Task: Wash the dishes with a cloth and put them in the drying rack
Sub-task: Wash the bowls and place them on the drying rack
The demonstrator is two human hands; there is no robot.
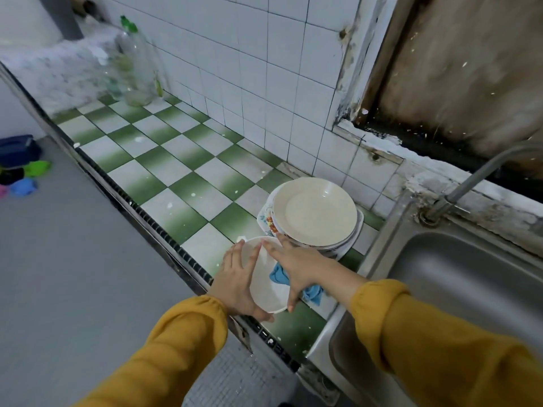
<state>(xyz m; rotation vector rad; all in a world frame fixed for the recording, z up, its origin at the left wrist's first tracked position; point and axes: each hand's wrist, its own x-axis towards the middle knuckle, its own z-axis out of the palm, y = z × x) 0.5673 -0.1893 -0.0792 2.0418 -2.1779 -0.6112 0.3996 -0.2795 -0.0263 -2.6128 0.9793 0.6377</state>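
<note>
A white plate (264,292) is tilted up on its edge at the front of the green-and-white tiled counter (176,174). My left hand (235,280) holds it from behind, fingers lying along the rim and thumb hooked under the lower edge. My right hand (296,265) lies on the plate's face with fingers spread straight, pressing a blue cloth (279,276) against it. The cloth pokes out on both sides of the palm. Just behind stands a stack of plates (317,214), a cream one on top and a flowered one lower down.
A steel sink (458,289) lies to the right, with a curved tap (479,177) over it. A clear bottle with a green cap (132,63) stands at the counter's far left by the tiled wall. Coloured items lie on the grey floor (23,177).
</note>
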